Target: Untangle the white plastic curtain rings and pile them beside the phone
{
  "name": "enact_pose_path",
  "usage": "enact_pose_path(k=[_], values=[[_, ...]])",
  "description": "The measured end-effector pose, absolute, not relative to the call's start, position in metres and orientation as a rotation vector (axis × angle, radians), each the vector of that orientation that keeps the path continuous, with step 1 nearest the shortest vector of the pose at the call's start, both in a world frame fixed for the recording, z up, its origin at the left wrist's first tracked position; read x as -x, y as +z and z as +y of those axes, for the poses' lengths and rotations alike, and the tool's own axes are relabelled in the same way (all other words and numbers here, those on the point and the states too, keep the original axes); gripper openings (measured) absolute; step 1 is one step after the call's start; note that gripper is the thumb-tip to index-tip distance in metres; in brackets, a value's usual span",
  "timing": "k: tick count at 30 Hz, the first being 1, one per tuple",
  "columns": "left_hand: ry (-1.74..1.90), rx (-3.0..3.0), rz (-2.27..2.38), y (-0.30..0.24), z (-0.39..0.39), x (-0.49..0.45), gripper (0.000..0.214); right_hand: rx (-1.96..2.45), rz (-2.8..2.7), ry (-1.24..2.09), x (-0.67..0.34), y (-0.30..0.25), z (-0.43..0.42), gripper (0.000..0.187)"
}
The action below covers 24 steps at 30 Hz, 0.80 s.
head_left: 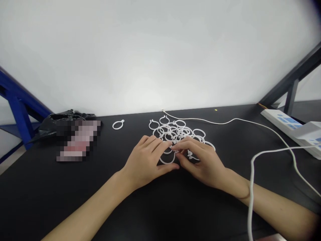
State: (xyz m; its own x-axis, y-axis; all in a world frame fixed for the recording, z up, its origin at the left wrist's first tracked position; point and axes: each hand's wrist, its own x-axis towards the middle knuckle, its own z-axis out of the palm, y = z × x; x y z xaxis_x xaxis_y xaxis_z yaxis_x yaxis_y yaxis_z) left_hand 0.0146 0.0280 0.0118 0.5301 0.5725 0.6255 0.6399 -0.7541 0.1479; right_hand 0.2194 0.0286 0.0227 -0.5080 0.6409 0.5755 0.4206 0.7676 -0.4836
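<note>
Two grips, left hand [146, 161], right hand [204, 162], pinching white ring [166, 163], pile [179, 131] beyond

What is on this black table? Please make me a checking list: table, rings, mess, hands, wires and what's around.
Surface: black table, flat and dark.
Job's things: pile of white rings mid-table; lone ring lies apart to its left; near ring lies between the hands.
Clutter: black bag at far left, blurred packet in front of it.
Grippers: left hand and right hand rest on the table, fingers meeting at the near ring; grip cannot be told.
Cables: thin cable runs behind the pile; thick cable crosses the right forearm.
Surroundings: white wall, blue frame at left, dark frame and power strip at right.
</note>
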Motion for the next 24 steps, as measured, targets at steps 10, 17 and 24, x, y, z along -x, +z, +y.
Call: enact_pose_path(k=[10,17,24], values=[[-1.048,2.678,-1.081,0.011,0.027,-0.014,0.044,0.833,-2.187,0.424,-0.222,0.021,0.031,0.01],[-1.083,2.691,-1.128,0.009,0.027,-0.013,0.033,0.793,-2.166,0.362,-0.222,0.026,0.033,0.008],[-0.964,2.553,-1.339,0.01,0.04,0.001,0.032,0.92,-2.26,0.178,-0.223,0.016,0.04,0.028]])
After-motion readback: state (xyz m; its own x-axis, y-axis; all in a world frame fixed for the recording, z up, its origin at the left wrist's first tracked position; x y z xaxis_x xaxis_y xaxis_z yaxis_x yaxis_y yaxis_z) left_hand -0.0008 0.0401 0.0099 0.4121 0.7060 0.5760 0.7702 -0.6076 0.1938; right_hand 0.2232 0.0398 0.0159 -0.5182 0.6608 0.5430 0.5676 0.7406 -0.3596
